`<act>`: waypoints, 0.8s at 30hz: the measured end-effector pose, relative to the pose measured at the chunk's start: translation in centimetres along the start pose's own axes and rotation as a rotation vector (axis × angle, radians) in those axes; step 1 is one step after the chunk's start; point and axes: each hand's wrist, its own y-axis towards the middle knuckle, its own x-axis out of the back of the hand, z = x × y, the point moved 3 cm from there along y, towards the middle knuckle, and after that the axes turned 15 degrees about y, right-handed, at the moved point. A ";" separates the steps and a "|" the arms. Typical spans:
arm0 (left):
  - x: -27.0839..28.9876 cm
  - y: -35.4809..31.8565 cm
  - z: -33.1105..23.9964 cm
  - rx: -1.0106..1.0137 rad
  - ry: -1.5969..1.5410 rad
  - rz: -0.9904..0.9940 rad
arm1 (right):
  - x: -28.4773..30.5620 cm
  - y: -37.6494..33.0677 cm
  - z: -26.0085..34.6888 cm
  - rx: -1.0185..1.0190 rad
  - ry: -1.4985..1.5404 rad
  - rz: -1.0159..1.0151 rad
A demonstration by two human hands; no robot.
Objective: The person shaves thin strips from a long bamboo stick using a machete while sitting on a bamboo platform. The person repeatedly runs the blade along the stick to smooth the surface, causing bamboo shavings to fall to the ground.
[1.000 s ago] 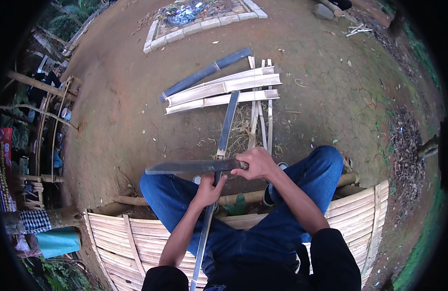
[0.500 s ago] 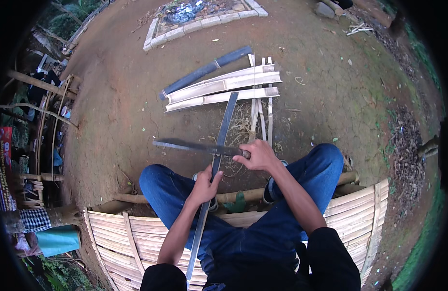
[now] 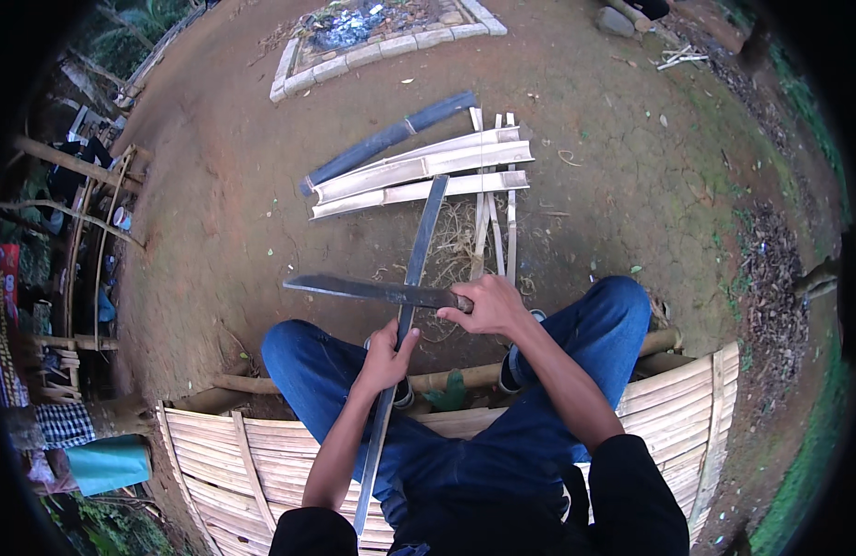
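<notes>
My left hand [image 3: 385, 359] is closed around a long dark bamboo strip [image 3: 424, 233], which slants from my lap up and away over the ground. A machete [image 3: 349, 288] with a broad dark blade is in my right hand [image 3: 490, 304], my fingers wrapped round its handle. The blade points left and lies across the strip, a little beyond my left hand. Just past the strip's far end, several split bamboo pieces [image 3: 423, 168] rest on the ground with their pale hollow sides up. Behind them is a dark bamboo piece [image 3: 386, 140], outer side up.
Thin bamboo sticks [image 3: 511, 232] lie under the split pieces, beside a heap of shavings [image 3: 454, 234]. I sit on a bamboo slat bench [image 3: 673, 422], knees apart. A stone-edged fire pit [image 3: 382, 46] is at the far side. Poles and a turquoise cloth [image 3: 108, 461] stand at left.
The machete and my right hand have moved slightly toward me along the strip. The blade, blurred before, now looks sharp. My left hand still grips the strip in nearly the same place.
</notes>
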 end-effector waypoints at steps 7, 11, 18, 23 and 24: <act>-0.1 0.0 0.3 -0.102 0.013 -0.040 | 0.1 0.3 -0.9 0.086 -0.051 -0.048; 0.3 0.2 0.4 0.010 -0.145 0.042 | 0.2 0.4 -1.1 0.027 -0.056 -0.058; 0.0 0.0 0.7 -0.120 0.001 0.015 | 0.2 0.2 -2.3 0.029 -0.040 -0.119; 0.0 -0.6 0.3 0.002 -0.130 0.109 | 0.3 0.3 -1.1 0.040 -0.033 -0.016; 0.0 -0.5 0.5 -0.017 -0.114 0.121 | 0.3 0.1 0.1 0.104 -0.032 0.011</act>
